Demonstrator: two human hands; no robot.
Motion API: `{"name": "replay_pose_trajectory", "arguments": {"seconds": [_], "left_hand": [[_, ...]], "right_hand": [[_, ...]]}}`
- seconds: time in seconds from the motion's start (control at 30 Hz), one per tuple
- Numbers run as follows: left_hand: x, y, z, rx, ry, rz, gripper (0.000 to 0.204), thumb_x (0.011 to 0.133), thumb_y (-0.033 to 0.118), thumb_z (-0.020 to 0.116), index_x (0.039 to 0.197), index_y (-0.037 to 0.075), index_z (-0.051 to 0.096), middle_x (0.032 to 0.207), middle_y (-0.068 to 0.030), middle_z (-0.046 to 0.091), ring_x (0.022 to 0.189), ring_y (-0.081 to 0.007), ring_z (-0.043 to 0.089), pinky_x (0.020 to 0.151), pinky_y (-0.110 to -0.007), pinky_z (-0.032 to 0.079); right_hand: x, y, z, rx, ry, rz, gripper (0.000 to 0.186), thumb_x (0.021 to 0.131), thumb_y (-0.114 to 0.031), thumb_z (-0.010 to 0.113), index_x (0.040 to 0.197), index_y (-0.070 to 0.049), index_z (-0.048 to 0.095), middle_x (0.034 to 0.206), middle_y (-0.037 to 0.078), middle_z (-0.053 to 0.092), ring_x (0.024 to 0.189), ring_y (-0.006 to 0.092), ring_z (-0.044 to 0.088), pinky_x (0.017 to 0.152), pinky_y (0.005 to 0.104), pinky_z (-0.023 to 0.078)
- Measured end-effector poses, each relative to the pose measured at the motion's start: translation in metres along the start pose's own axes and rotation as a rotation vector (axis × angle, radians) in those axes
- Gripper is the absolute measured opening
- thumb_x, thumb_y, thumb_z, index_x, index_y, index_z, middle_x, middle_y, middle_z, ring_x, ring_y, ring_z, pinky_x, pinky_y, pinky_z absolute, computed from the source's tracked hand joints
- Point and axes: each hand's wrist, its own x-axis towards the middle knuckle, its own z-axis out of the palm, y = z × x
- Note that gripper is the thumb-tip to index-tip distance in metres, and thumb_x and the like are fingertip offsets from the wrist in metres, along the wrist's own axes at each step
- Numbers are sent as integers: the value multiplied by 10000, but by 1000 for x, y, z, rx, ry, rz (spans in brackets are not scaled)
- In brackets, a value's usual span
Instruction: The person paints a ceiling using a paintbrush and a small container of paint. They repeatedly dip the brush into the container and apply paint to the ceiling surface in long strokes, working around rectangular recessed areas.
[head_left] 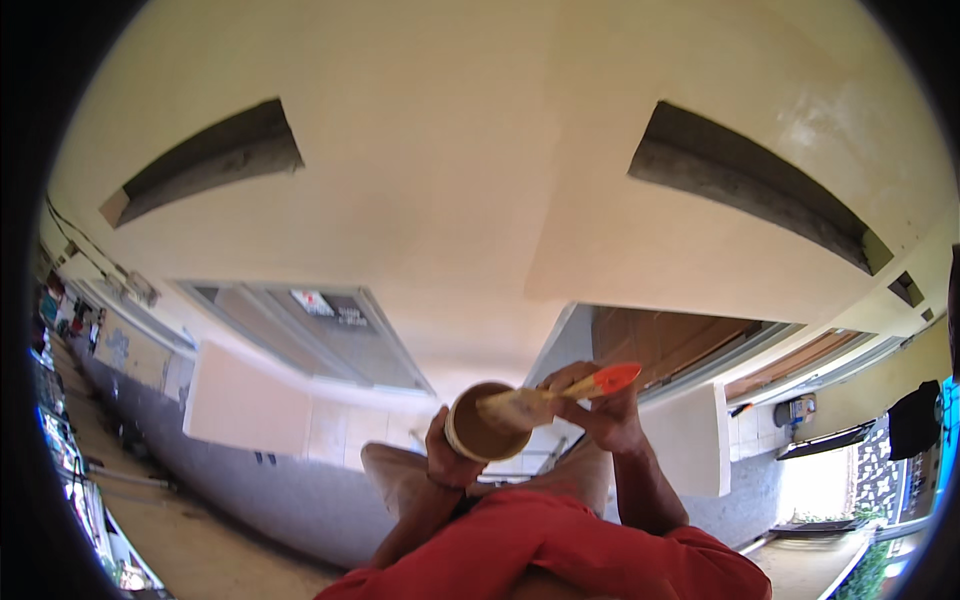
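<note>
My left hand [448, 455] grips a round container [485, 435] with brown inside, held low at the middle of the view. My right hand [600, 415] is closed on a paintbrush [575, 388] with a pale yellowish handle and an orange-red end. The brush's head lies over the container's mouth, its bristles partly inside. Above both hands spreads a cream wall [420, 160], its tone slightly different on the right, with two dark recessed openings [210, 160] high up.
A framed window [300, 330] is at left, a dark doorway with wooden panels [670, 340] at right. Pale ledges [240, 400] jut out below them. Metal bars, perhaps a ladder, show behind my legs. A grey walkway [230, 510] lies below; black cloth [910, 420] hangs far right.
</note>
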Motion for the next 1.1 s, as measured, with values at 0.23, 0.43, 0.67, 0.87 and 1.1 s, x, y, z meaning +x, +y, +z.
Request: {"name": "replay_pose_trajectory", "arguments": {"seconds": [0.23,0.43,0.67,0.87,1.1], "left_hand": [[-8,26,81,412,83,167,859,801,203,940,1529,47,513,1404,-137,693,1273,-278,699,1069,-434,598],[8,6,10,-347,-116,-116,722,1047,602,536,1602,142,498,1564,-201,554,1354,-445,614,993,-643,594],[15,-4,-5,-455,-105,-193,757,1039,675,484,1602,169,514,1530,-199,576,1311,-479,607,930,-638,596],[22,3,9,-406,-59,-203,729,1021,673,503,1559,183,553,1468,-161,607,1302,-460,602,906,-587,584],[31,6,19,-358,-57,-166,693,1017,664,501,1524,200,580,1410,-154,642,1297,-464,599,889,-565,562]], "right_hand": [[1,-5,-7,124,-9,-12,272,950,122,780,1182,-12,732,1219,143,789,1168,236,750,980,407,624],[-3,-6,-7,137,-2,-43,282,936,117,796,1187,10,725,1235,165,788,1199,259,742,1029,430,606],[-8,-2,-6,307,122,-79,241,920,79,825,1097,8,679,1161,226,786,898,228,794,704,352,657],[-9,0,12,616,382,-2,120,999,-53,789,997,-28,672,972,191,793,709,215,757,593,326,617],[-11,25,16,877,484,206,254,1099,-315,699,1059,-65,682,904,87,760,703,155,719,613,275,565]]}}
